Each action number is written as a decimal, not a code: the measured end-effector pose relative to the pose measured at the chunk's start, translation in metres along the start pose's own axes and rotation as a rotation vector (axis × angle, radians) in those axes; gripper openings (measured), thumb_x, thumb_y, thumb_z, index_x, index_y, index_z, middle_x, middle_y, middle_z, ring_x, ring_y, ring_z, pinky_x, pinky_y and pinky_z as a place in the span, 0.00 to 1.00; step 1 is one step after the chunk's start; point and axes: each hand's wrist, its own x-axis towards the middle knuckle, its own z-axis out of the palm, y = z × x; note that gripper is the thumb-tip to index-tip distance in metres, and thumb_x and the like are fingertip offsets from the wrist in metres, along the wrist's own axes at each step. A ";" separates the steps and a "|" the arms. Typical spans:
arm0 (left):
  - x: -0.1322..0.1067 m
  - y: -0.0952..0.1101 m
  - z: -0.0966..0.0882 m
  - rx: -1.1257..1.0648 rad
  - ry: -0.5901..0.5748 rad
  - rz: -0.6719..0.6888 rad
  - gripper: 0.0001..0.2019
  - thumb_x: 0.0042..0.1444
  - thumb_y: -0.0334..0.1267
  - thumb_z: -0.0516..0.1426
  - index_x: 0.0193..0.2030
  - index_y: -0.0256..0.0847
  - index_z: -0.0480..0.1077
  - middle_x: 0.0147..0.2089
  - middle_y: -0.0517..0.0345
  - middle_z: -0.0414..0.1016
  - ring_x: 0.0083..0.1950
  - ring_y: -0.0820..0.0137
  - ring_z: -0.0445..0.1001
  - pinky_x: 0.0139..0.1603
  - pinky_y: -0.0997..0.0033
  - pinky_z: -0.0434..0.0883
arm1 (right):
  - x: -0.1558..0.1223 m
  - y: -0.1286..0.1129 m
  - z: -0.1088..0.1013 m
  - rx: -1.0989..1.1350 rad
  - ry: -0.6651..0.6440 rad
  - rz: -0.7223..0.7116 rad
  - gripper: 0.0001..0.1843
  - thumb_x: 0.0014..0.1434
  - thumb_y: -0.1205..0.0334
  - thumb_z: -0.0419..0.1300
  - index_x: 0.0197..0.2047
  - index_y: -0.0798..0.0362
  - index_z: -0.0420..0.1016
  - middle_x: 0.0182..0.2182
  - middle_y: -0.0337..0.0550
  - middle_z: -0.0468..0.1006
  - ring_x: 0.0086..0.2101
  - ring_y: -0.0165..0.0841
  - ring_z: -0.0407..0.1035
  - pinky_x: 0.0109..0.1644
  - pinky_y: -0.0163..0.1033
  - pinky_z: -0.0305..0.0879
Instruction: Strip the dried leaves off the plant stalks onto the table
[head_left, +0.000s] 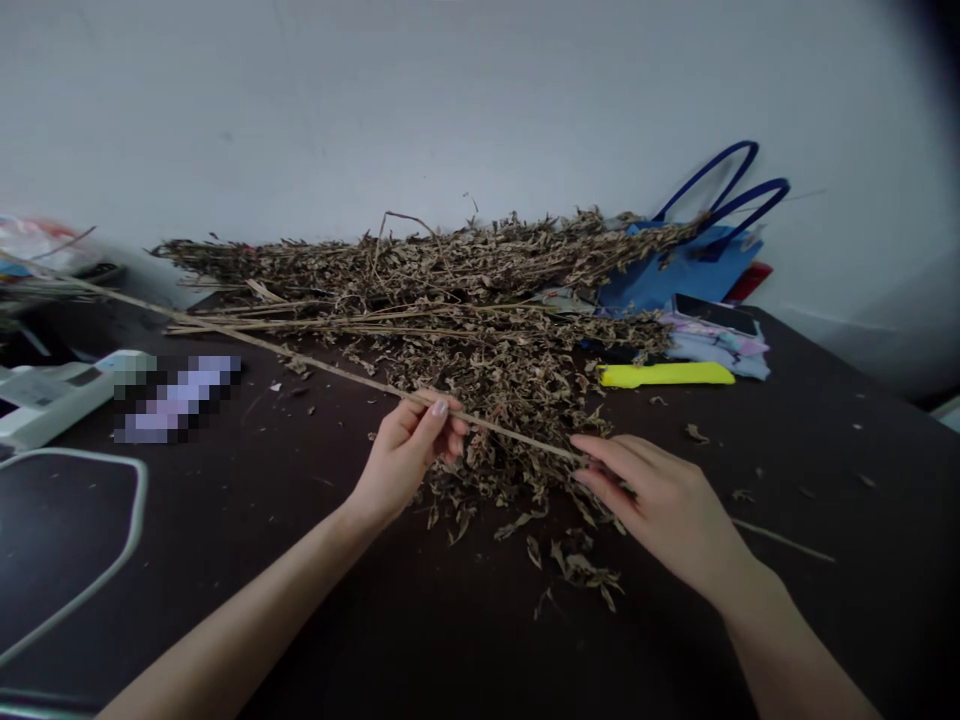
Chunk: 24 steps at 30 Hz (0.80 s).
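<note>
A long, thin dry stem runs from the far left down to the middle of the dark table. My left hand pinches this stem between thumb and fingers. My right hand grips the same stem further along, and the stem's end sticks out past it to the right. Under both hands lies a heap of stripped dry leaves. Behind it sits a large pile of dry leafy stalks.
A yellow plastic tool lies right of the leaves. A blue bag with handles, a phone and folded cloth stand at the back right. A white device and a dark, white-rimmed tray are at left.
</note>
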 end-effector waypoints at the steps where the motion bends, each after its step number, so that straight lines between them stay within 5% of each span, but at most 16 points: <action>1: -0.001 -0.001 0.000 0.024 -0.017 -0.001 0.06 0.57 0.38 0.54 0.37 0.37 0.68 0.29 0.59 0.70 0.24 0.78 0.67 0.23 0.79 0.65 | 0.000 -0.002 0.000 -0.017 -0.010 -0.004 0.15 0.63 0.57 0.50 0.50 0.51 0.68 0.37 0.44 0.76 0.34 0.32 0.71 0.37 0.36 0.66; 24: 0.000 -0.005 -0.004 0.083 -0.044 -0.047 0.07 0.58 0.38 0.54 0.35 0.37 0.70 0.29 0.57 0.71 0.24 0.77 0.68 0.23 0.77 0.65 | -0.001 -0.012 0.003 0.039 -0.036 -0.067 0.11 0.63 0.63 0.48 0.43 0.51 0.71 0.35 0.42 0.78 0.31 0.30 0.73 0.34 0.34 0.66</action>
